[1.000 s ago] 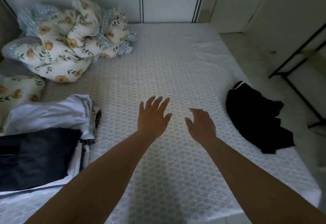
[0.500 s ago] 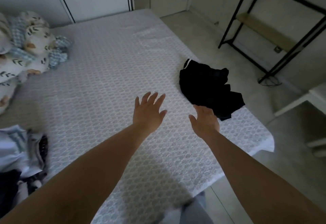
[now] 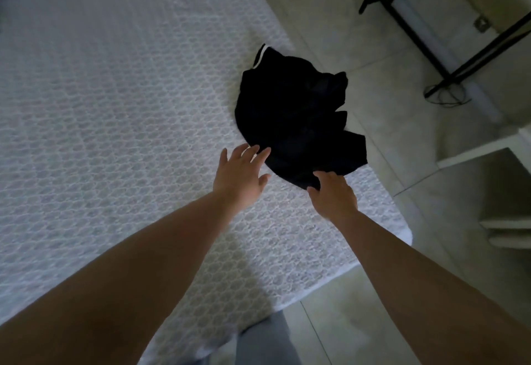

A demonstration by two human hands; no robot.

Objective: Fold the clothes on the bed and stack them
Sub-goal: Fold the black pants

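Partly hidden — right hand's [image 3: 333, 196] fingers [image 3: 321, 175] against crumpled black garment [image 3: 293, 112].

From nine round to twelve o'clock the white bed [image 3: 115, 106] lies flat and bare before my hands. At one o'clock the crumpled black garment [image 3: 296, 117] sits near the mattress edge. Beyond it, at two o'clock, a black metal rack [image 3: 431, 57] stands on the floor.

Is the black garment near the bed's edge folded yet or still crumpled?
Crumpled: the black garment lies in an uneven heap with jagged edges on the bed.
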